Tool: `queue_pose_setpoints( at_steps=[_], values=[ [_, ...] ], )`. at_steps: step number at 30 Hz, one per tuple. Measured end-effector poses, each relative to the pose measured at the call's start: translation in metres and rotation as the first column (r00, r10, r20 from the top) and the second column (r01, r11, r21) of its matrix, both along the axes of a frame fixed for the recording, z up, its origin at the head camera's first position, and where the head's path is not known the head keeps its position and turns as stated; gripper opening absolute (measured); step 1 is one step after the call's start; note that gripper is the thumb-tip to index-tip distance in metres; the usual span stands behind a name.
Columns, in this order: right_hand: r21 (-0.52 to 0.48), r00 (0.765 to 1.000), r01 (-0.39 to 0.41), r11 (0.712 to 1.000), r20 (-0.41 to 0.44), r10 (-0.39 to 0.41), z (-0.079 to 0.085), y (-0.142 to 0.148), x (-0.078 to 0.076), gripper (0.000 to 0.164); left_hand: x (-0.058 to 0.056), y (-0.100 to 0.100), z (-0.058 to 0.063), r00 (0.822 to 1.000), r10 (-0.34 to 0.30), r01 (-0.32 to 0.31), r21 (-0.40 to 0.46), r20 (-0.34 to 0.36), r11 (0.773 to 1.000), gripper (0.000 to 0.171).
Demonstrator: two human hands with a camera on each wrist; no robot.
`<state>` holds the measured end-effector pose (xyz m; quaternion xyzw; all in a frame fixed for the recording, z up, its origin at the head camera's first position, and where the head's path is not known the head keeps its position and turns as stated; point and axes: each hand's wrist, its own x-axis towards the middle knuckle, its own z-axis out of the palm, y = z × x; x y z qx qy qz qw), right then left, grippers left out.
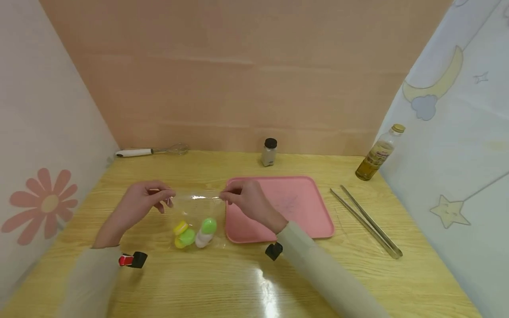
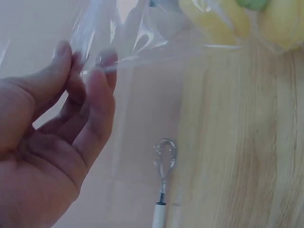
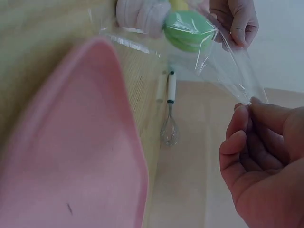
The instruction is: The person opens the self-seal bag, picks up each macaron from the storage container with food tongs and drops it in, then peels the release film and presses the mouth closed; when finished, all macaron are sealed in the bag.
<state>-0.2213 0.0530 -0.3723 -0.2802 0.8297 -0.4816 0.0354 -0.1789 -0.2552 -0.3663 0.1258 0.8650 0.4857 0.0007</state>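
A clear plastic bag (image 1: 192,210) hangs between both hands, its top edge stretched level. My left hand (image 1: 141,201) pinches the upper left corner between thumb and fingers, and my right hand (image 1: 248,201) pinches the upper right corner. Inside, at the bottom, lie several macarons: a green macaron (image 1: 208,225) over a pale macaron (image 1: 203,238), and a yellow macaron (image 1: 180,227) among others to the left. In the right wrist view, another green macaron (image 3: 188,31) shows through the plastic, close to the fingers gripping the film.
A pink tray (image 1: 280,179) lies just right of the bag, partly under my right hand. Metal tongs (image 1: 370,225) rest to its right. Behind stand a black-capped shaker jar (image 1: 269,153) and an oil bottle (image 1: 375,157). A whisk (image 1: 153,151) lies at the back left.
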Motion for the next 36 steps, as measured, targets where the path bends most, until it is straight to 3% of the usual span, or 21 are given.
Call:
queue_pose_setpoints(
  at_steps=[5,11,16,20,25,29,36],
  values=[
    [0.067,0.998,0.05,0.997,0.029,-0.052,-0.004,-0.006,-0.022,0.01,-0.022,0.003,-0.012,0.996,0.076,-0.075,-0.016,0.046,0.997,0.03],
    [0.189,0.995,0.091,0.978,-0.063,-0.081,-0.02,-0.017,-0.042,0.011,-0.039,0.009,-0.029,0.993,0.115,-0.115,0.002,0.034,0.993,0.028],
    [0.339,0.989,0.14,0.93,-0.103,-0.111,-0.027,-0.024,-0.047,0.012,-0.049,0.014,-0.043,0.981,0.181,-0.176,-0.079,0.062,0.981,0.028],
    [0.443,0.987,0.141,0.885,-0.132,-0.091,-0.031,-0.023,-0.05,0.015,-0.055,0.018,-0.051,0.979,0.198,-0.19,-0.151,0.043,0.97,0.03],
    [0.465,0.98,0.137,0.875,-0.191,-0.052,-0.038,-0.006,-0.049,0.029,-0.055,0.023,-0.056,0.985,0.174,-0.169,-0.191,0.012,0.967,0.041],
    [0.477,0.975,0.127,0.87,-0.223,-0.02,-0.038,0.018,-0.042,0.035,-0.047,0.024,-0.056,0.99,0.136,-0.143,-0.226,-0.047,0.964,0.05],
    [0.459,0.986,0.129,0.879,-0.157,-0.062,-0.014,0.067,-0.022,0.045,-0.031,0.029,-0.045,0.979,0.059,-0.129,-0.368,-0.194,0.921,0.059]
  ],
)
